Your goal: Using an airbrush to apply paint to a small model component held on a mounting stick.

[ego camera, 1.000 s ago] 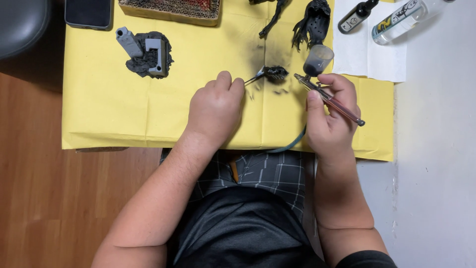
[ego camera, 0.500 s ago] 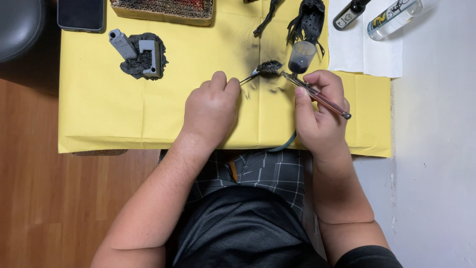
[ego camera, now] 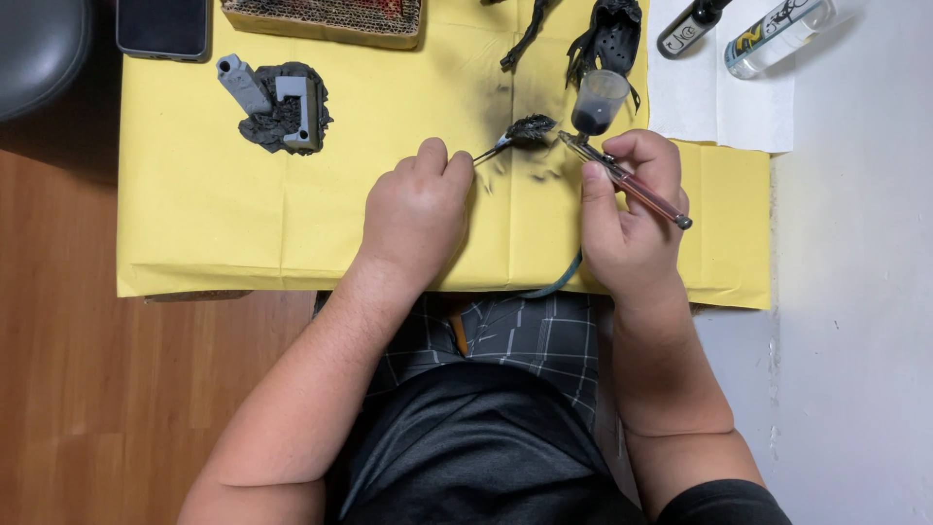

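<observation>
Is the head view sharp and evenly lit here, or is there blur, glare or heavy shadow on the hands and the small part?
Head view: evenly lit, with only soft shadows under the left hand and right hand; no strong glare on the yellow paper. The airbrush and the small dark part read clearly, with no evident motion blur. The phone is cut off by the top edge.

Bright, even overhead light; soft short shadows; sharp focus; no glare or blur.
</observation>
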